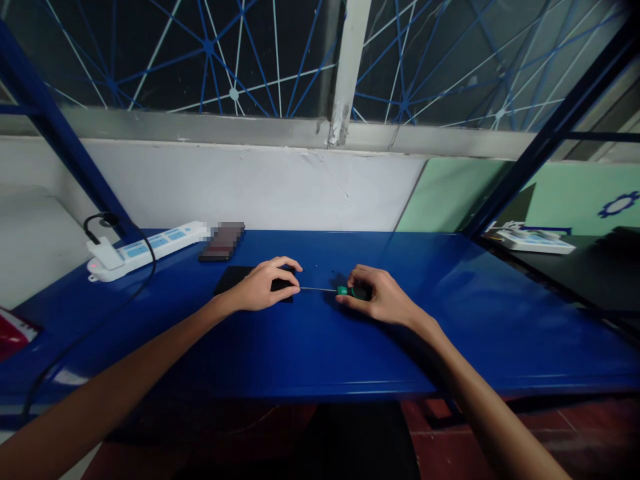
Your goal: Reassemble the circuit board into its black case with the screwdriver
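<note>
A person's two bare hands meet over a glossy blue table at the centre of the frame. The right hand, right of centre, is curled around the handle of a green-and-black screwdriver, which lies nearly level, its slender metal shaft directed toward the left of the frame. The left hand, left of centre, has its thumb and one finger drawn together on the far end of that shaft; its other fingers are bent above. Beneath the left hand lies a flat, black, rectangular panel, partly covered by the hand. A few tiny specks dot the tabletop just behind the shaft, between the two hands; they may be screws, though they are too small to identify with certainty.

In the left part of the frame, a long white power strip with light-blue sockets lies at an angle, a white plug seated at its near end and a thin black cable curving down toward the lower left. Beside the strip's far end rests a dark rectangular object, blurred by pixelation. A red-and-white object sits at the left edge.
</note>
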Action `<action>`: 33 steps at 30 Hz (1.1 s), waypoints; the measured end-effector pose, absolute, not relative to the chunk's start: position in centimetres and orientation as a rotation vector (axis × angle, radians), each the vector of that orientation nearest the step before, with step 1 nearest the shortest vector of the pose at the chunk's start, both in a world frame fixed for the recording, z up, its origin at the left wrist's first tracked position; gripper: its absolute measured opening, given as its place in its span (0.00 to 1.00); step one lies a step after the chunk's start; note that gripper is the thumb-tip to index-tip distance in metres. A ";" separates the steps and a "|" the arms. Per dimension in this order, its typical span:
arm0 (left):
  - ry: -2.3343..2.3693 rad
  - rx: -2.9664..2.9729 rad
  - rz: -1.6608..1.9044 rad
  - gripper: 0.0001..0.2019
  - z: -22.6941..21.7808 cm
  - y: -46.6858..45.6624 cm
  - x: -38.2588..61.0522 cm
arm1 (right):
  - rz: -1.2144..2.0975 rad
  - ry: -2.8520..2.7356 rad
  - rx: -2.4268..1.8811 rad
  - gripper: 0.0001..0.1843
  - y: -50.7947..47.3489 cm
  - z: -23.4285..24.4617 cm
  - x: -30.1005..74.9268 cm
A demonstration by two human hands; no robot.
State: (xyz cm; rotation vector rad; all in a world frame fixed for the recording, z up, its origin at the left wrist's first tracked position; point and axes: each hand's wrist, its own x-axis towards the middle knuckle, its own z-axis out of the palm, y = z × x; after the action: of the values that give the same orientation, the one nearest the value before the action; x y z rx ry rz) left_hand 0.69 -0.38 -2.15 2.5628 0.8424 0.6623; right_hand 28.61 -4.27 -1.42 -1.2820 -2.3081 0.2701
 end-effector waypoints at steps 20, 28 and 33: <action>1.068 2.814 0.612 0.10 -1.0 2.8 5.8 | -0.120 -1.986 -1.661 0.17 -3.7 -1.6 30.0; 0.959 2.618 0.614 0.18 -0.5 2.2 -0.6 | -0.154 -1.982 -1.871 0.18 -3.7 -1.5 30.2; 1.002 2.659 0.346 0.33 -0.8 1.7 -3.8 | -0.213 -2.027 -2.015 0.20 -3.5 -1.8 30.2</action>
State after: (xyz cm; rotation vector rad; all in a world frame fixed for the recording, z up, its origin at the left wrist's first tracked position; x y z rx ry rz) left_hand -3.75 1.67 -0.81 2.6589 1.0022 0.3460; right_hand 30.16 -3.51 -1.81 -2.0146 -2.0266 -0.2127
